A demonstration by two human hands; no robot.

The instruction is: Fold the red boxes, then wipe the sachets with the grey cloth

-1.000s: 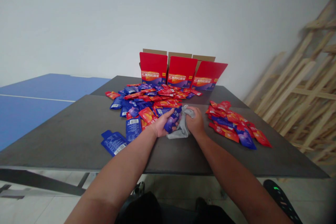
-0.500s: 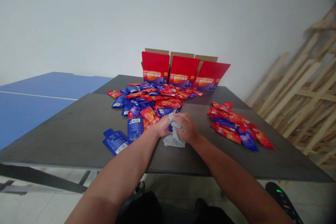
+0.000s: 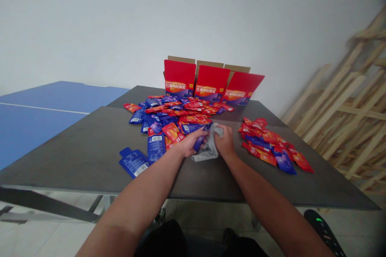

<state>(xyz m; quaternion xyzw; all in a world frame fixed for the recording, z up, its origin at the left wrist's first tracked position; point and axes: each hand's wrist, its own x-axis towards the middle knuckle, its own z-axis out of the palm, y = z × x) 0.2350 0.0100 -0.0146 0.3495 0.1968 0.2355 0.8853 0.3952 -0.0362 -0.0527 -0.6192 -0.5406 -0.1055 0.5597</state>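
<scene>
My left hand (image 3: 190,144) is closed around a blue pouch (image 3: 201,139) just above the dark grey table (image 3: 84,156). My right hand (image 3: 224,141) grips a crumpled grey cloth (image 3: 208,148) and presses it against that pouch. Both hands meet at the near edge of a big heap of red and blue pouches (image 3: 171,114). A smaller pile of pouches (image 3: 271,144) lies to the right of my right hand.
Three open red cartons (image 3: 211,82) stand in a row at the table's far edge against a white wall. A blue table-tennis table (image 3: 36,108) adjoins on the left. Wooden frames (image 3: 346,104) lean at the right. Two blue pouches (image 3: 134,162) lie apart, front left.
My right hand with the cloth slid left over the pouch half a second ago, then drew back to the right, so the blue pouch shows again in my left hand.
</scene>
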